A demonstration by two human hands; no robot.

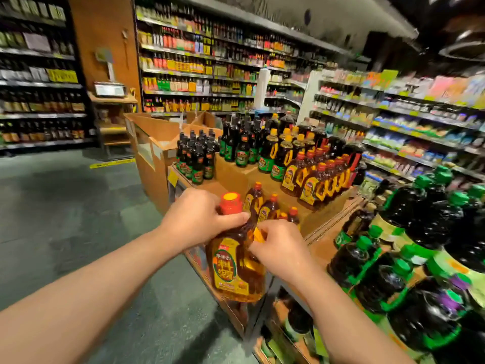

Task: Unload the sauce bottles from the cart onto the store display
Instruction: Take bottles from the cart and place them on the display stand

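Over the near corner of the cardboard display (328, 227), a red-capped amber sauce bottle (236, 261) is hanging in both hands, not yet resting on anything. The left hand (199, 219) is closing around its neck, probably carrying the weight, while the right hand (280, 248) is pinching the yellow handle (258, 236), seemingly steering it toward the matching small bottles (265, 206) just beyond. Tiers of brown cartons are carrying rows of dark and amber bottles. Beside them, green-capped jugs (420, 232) are crowding the right, and stocked shelves (210, 61) are lining a grey-floored aisle.
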